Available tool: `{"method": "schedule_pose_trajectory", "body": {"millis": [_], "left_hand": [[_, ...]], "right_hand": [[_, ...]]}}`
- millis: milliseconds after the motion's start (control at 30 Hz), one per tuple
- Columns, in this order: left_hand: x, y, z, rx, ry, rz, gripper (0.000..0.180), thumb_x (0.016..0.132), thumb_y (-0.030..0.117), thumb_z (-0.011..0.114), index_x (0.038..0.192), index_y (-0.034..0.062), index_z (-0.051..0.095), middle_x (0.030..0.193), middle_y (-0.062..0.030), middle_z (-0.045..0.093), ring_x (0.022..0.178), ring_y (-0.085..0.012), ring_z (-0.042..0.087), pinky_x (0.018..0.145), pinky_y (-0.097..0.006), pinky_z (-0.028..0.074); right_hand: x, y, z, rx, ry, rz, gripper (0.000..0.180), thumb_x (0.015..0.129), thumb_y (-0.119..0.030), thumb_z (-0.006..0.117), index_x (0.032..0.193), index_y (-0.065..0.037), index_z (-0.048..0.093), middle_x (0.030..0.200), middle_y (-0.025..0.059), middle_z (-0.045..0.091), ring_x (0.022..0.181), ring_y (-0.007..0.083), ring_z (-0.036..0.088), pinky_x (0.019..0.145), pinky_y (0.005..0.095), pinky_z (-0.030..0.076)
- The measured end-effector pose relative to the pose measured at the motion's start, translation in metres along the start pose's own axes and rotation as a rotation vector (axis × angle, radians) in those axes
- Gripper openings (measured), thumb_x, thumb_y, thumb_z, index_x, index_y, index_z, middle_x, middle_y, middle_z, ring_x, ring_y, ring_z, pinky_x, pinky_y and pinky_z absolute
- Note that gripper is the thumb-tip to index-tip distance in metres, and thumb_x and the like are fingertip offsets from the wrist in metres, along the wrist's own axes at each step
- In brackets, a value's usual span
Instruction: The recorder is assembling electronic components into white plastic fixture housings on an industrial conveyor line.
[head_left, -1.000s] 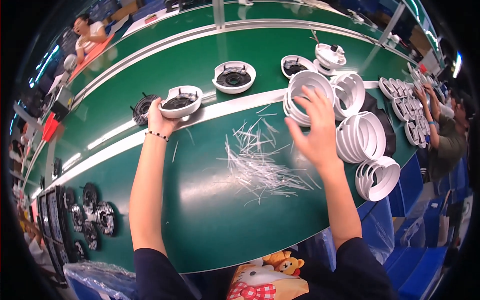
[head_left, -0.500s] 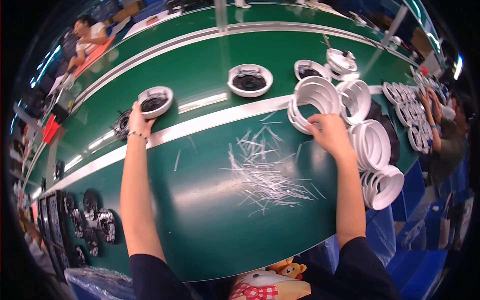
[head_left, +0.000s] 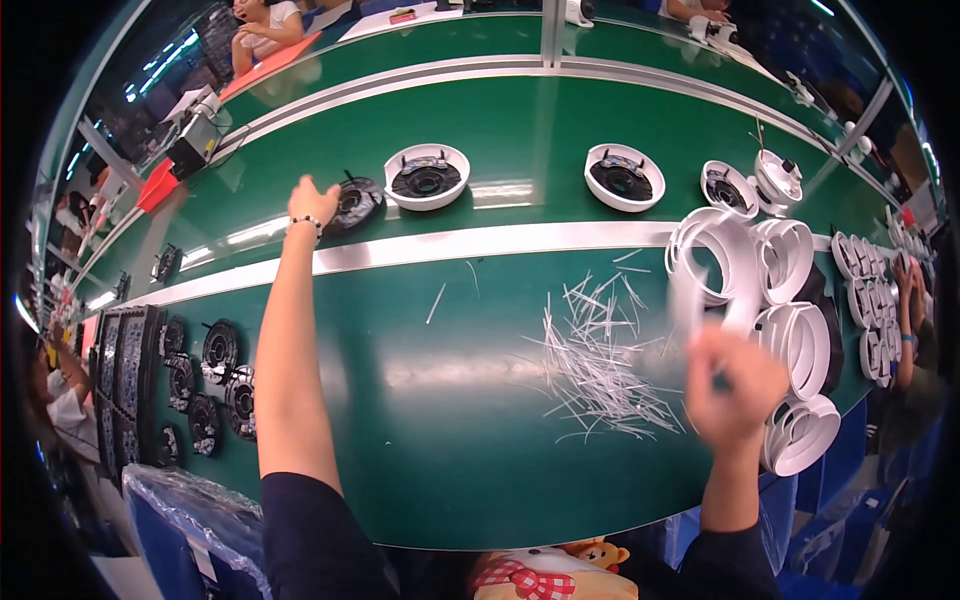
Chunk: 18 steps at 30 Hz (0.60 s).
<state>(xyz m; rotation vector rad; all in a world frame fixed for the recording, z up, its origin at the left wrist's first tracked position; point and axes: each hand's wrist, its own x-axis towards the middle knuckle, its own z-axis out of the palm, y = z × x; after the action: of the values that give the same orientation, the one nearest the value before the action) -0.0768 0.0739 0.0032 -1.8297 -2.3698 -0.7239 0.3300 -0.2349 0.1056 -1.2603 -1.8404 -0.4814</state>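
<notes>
"At 10 o'clock?"
"A left hand (head_left: pixel 313 203) beside 1 black disc (head_left: pixel 358 204), its grip impossible to tell."
"At 4 o'clock?"
"A blurred right hand (head_left: pixel 746 388) closed on 1 white ring (head_left: pixel 744 295), extending toward 12 o'clock."

The tabletop (head_left: pixel 450 430) is green & shiny, w/ a silver strip (head_left: pixel 480 240) along its far edge. A messy pile of thin white bits (head_left: pixel 610 375) lies right of the mid, btwn the near & far edges. Stacks of white rings (head_left: pixel 814 350) sit by the right edge. Black trays (head_left: pixel 128 390) are at the left edge, w/ black round pcs (head_left: pixel 220 345) next to them. Past the strip, on the far green top (head_left: pixel 520 120), sit white bowls (head_left: pixel 427 200) w/ black insides, & 1 lone black disc (head_left: pixel 357 203) left of them.
</notes>
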Motion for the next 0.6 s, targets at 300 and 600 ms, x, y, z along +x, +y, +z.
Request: {"method": "schedule_pose_trajectory", "body": {"millis": [300,600], "left_hand": [[-0.051,0.027,-0.024,-1.12,-0.338,-0.427,0.028,0.075,0.01,0.057,0.101,-0.0006,0.053,0.09,-0.0089,0.057,0.083,-0.0167,0.056,0.064,-0.034,0.05],[-0.188,0.025,-0.064,-1.607,-0.197,-0.374,0.02,0.083,0.001,0.049,0.102,-0.0017,0.042,0.101,-0.0116,0.053,0.087,-0.0203,0.056,0.074,-0.035,0.049]], "right_hand": [[-0.084,-0.124,0.024,0.582,-0.847,-0.11,0.017,0.071,-0.016,0.061,0.071,-0.001,0.055,0.068,0.0048,0.054,0.046,0.0146,0.053,0.037,0.0265,0.04],[-0.038,-0.093,0.029,0.361,-1.192,-0.139,0.1,0.046,-0.038,0.078,0.126,-0.003,0.029,0.132,0.0209,0.02,0.119,0.0407,0.022,0.09,0.0527,0.029]]}}
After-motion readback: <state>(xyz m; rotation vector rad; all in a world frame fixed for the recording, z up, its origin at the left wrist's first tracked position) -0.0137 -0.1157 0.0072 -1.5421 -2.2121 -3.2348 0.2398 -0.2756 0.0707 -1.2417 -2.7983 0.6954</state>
